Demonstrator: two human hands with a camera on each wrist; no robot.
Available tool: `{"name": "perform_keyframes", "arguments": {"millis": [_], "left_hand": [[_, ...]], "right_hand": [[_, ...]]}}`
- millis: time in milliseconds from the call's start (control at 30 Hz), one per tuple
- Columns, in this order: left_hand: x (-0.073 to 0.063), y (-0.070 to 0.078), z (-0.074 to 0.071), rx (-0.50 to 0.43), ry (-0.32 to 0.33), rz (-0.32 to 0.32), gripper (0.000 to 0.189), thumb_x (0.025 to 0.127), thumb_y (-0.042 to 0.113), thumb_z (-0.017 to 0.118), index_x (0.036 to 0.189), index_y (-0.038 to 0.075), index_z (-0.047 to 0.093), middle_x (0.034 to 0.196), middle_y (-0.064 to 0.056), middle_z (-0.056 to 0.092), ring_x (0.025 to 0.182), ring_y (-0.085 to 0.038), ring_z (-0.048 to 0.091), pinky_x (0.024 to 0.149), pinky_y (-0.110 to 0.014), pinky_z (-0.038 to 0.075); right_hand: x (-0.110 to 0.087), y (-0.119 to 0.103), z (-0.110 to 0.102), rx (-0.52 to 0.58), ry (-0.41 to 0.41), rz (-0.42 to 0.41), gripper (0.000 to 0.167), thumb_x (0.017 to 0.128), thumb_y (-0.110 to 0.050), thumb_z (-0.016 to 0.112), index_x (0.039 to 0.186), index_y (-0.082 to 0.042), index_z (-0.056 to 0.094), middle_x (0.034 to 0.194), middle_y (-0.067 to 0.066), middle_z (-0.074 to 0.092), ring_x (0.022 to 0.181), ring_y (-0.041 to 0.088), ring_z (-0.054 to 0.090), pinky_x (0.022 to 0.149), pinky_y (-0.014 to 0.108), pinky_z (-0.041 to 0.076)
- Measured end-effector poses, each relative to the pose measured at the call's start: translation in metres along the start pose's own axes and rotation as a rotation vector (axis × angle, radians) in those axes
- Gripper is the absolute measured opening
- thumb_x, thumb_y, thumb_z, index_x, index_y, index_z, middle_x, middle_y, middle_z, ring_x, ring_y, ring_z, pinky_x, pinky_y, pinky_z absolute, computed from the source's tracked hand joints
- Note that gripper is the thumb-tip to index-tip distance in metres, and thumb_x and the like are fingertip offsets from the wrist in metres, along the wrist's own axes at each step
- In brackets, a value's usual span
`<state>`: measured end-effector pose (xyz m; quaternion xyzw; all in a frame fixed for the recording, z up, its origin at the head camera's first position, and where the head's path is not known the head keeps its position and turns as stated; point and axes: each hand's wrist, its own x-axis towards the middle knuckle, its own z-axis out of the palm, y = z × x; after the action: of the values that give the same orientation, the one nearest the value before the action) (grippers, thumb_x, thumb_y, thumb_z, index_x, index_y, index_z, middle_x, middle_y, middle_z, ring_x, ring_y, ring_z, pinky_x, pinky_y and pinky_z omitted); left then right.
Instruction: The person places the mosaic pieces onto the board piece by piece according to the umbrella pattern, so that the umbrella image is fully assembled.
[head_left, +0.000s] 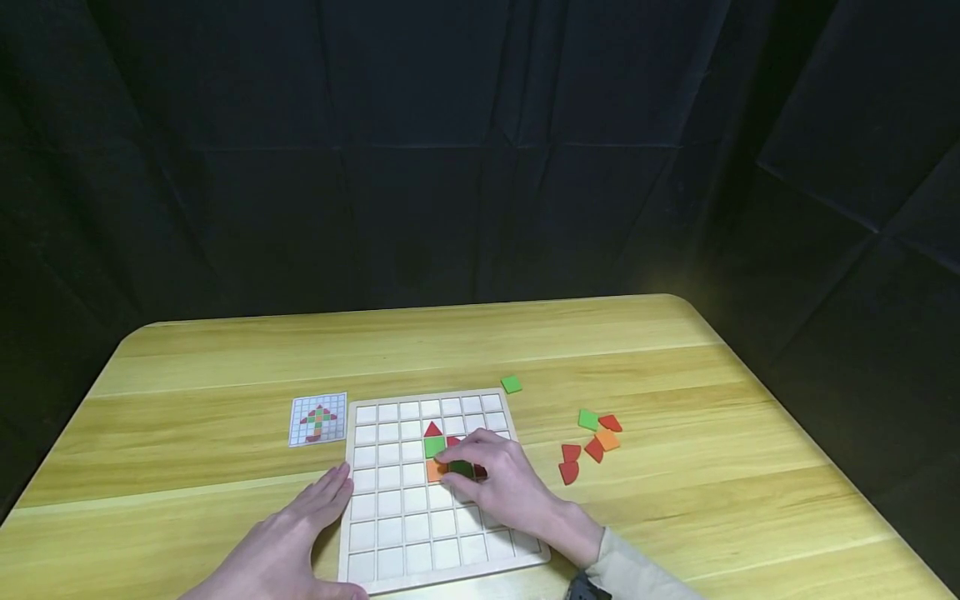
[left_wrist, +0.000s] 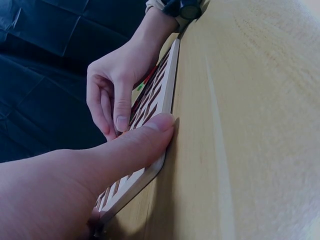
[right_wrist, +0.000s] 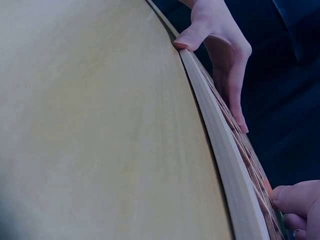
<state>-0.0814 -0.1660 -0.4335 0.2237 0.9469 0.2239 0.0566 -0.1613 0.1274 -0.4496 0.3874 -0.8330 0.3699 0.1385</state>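
Note:
A wooden grid board [head_left: 390,502] with white cells lies in front of me. My left hand [head_left: 292,533] rests along its left side, fingers extended, its thumb touching the near corner in the left wrist view. Over the middle of the board, my right hand [head_left: 504,477] pinches an orange square tile [head_left: 432,472] at its cell between thumb and fingers. Directly above that tile sit a green square tile [head_left: 434,447] and a red triangular tile [head_left: 432,429]. Further green and red pieces beside them are partly hidden under the right hand.
Left of the board lies a small pattern card [head_left: 318,420] showing a coloured arrow-like figure on a grid. Loose red, green and orange tiles [head_left: 607,439] are scattered to the right. One green tile [head_left: 512,384] lies by the board's far right corner. Dark curtains surround the wooden table [head_left: 225,375].

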Motion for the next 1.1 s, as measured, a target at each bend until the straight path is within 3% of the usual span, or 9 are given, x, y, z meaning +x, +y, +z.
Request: {"name": "perform_keyframes", "arguments": {"millis": [367,700,833,933,1100], "left_hand": [[0.000,-0.001,0.002,0.013,0.012,0.023,0.121,0.066,0.080,0.070,0.148,-0.005,0.043,0.160,-0.018,0.034,0.142,-0.040,0.039,0.103,-0.055,0.046],[0.000,-0.001,0.000,0.003,0.011,0.004,0.121,0.065,0.081,0.071,0.148,-0.004,0.044,0.159,-0.018,0.035,0.142,-0.040,0.039,0.101,-0.055,0.047],[0.000,-0.001,0.001,-0.004,0.004,0.005,0.122,0.065,0.081,0.071,0.148,-0.004,0.043,0.160,-0.018,0.034,0.142,-0.040,0.039,0.102,-0.056,0.046],[0.000,-0.002,0.001,0.001,0.002,0.008,0.122,0.065,0.080,0.072,0.148,-0.004,0.042,0.160,-0.018,0.034,0.142,-0.041,0.039,0.102,-0.056,0.046],[0.000,-0.003,0.001,0.007,-0.005,0.008,0.121,0.066,0.079,0.072,0.148,-0.005,0.042,0.160,-0.019,0.034,0.142,-0.041,0.039,0.102,-0.056,0.047]], "right_hand": [[-0.005,0.008,-0.011,0.011,0.013,0.003,0.020,0.083,-0.012,0.082,0.102,-0.010,0.078,0.095,-0.001,0.074,0.084,0.011,0.067,0.070,0.020,0.055],[-0.030,0.043,-0.065,-0.112,0.133,0.125,0.023,0.079,-0.003,0.082,0.100,-0.011,0.078,0.096,-0.001,0.076,0.085,0.013,0.070,0.071,0.030,0.058],[-0.044,0.063,-0.091,-0.182,0.197,0.223,0.029,0.079,0.005,0.079,0.103,-0.013,0.078,0.098,0.000,0.075,0.085,0.015,0.070,0.070,0.029,0.059],[-0.055,0.078,-0.109,-0.229,0.226,0.302,0.033,0.080,0.009,0.076,0.104,-0.013,0.078,0.099,0.002,0.075,0.087,0.016,0.070,0.072,0.024,0.058],[-0.071,0.099,-0.132,-0.299,0.255,0.357,0.035,0.081,0.013,0.072,0.104,-0.012,0.078,0.101,0.003,0.076,0.094,0.015,0.069,0.080,0.007,0.049]]}}
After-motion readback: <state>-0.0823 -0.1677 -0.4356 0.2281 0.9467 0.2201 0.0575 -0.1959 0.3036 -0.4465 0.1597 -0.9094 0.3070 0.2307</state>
